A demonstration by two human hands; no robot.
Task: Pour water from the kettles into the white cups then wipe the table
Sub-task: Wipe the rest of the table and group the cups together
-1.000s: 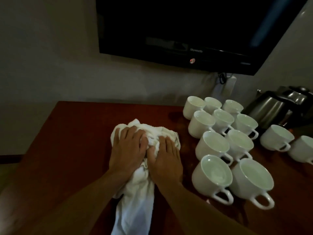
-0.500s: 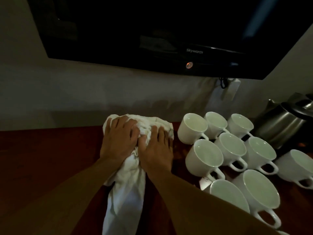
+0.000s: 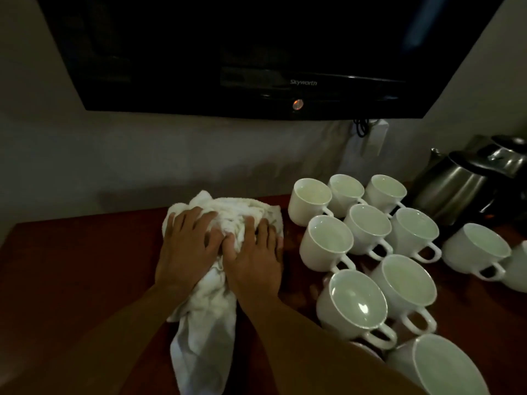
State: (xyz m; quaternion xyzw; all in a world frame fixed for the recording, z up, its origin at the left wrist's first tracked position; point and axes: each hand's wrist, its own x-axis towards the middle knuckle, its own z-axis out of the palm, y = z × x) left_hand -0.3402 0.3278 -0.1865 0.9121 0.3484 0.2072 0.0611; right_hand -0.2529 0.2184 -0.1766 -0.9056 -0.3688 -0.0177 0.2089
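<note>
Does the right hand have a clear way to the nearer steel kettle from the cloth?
Probably not along the table. The right hand presses the white cloth, and the cluster of white cups stands between it and the nearer kettle. It would likely have to lift over their rims.

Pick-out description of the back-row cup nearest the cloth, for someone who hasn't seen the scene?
Below the wall-mounted TV, a red-brown table carries a cluster of white cups right of a crumpled white cloth. The row nearest the wall has three; the target cup is its leftmost. Alone in that row, it has the cloth, not another cup, on its left.
</note>
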